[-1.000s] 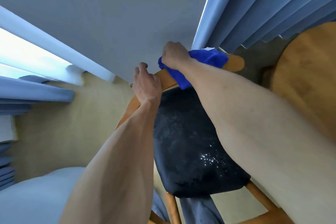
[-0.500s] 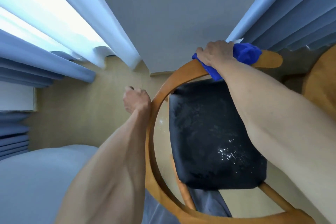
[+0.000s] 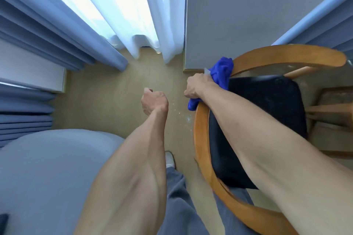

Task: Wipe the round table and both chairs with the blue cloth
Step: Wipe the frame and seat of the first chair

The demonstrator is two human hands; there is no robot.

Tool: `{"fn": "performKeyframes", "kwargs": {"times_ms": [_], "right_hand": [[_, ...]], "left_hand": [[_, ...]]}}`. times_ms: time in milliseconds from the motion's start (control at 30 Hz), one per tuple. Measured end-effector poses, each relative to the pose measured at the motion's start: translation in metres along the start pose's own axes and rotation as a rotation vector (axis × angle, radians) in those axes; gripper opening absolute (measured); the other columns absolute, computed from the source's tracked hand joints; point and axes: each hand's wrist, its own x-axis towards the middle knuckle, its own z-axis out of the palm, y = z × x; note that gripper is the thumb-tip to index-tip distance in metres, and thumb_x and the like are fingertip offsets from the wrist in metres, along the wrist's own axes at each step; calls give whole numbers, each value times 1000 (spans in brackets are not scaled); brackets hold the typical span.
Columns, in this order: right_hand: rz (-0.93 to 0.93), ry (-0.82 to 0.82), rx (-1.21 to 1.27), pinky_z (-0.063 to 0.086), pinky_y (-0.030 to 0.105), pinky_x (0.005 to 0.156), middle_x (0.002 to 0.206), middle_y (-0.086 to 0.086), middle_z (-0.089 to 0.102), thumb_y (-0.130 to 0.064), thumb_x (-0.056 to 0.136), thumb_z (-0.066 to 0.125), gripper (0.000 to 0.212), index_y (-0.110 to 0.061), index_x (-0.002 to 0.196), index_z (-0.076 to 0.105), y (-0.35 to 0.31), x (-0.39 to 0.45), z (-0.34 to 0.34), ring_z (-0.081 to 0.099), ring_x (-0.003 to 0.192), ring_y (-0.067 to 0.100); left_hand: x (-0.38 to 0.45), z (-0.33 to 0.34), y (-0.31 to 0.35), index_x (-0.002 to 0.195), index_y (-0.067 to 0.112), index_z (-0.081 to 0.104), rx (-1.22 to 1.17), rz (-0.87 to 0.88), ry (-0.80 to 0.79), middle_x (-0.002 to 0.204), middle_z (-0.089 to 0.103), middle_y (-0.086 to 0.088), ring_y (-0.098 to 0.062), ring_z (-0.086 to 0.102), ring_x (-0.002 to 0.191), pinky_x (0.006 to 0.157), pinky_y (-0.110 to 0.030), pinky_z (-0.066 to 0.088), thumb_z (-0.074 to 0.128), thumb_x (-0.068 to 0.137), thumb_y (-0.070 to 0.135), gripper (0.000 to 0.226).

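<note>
A wooden chair (image 3: 202, 145) with a curved back rail and a black seat cushion (image 3: 267, 101) stands at the right. My right hand (image 3: 196, 86) presses the bunched blue cloth (image 3: 221, 74) onto the curve of the rail, near its far left bend. My left hand (image 3: 153, 101) hangs in a loose fist over the floor, left of the chair, touching nothing. The round table shows only as wooden parts (image 3: 332, 108) at the far right edge.
Blue curtains (image 3: 47, 30) and a white sheer curtain (image 3: 133, 15) hang at the left and top. A grey wall panel (image 3: 248, 15) stands behind the chair. A pale blue cushion (image 3: 47, 177) lies at the lower left. My legs and a slipper (image 3: 170, 159) are below.
My left hand has let go of the chair rail and moved away to the left. My right hand has slid the cloth along the rail toward its left bend. The view has swung left.
</note>
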Motion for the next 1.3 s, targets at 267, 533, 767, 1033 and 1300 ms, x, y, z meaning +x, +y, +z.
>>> {"fn": "performKeyframes", "kwargs": {"times_ms": [267,533,767,1033,1300], "right_hand": [[70,73,-143,23,47,112,115,3,65,-16,86,49,18,-22,98,61,-48,-54,12,61,110,24],[-18,276,-113,31,45,113,112,7,67,-2,87,54,24,-15,102,67,-81,-111,41,65,106,27],[188,689,-94,40,43,105,154,27,25,5,92,41,48,6,140,38,-98,-155,98,35,135,41],[366,709,137,34,60,100,163,20,8,-2,86,58,46,-18,128,48,-103,-203,158,5,151,37],[512,753,354,44,44,88,157,11,30,-7,84,60,85,-21,155,16,-98,-265,241,33,141,29]], "left_hand": [[-9,-37,-23,119,13,58,43,157,-89,118,63,-14,-33,59,109,80,-31,41,44,88,10,35],[-43,-42,-84,125,14,59,83,179,-156,124,62,-15,-32,58,115,89,-31,44,46,90,13,38],[-82,-43,-164,119,11,62,41,162,-147,120,64,-15,-33,60,110,86,-31,45,48,89,13,34],[-123,-38,-265,117,11,61,87,164,-120,118,63,-16,-33,61,106,82,-30,44,48,88,14,32],[-160,-21,-313,122,14,57,248,239,-192,118,63,-14,-30,60,108,77,-27,35,47,91,19,33]]}}
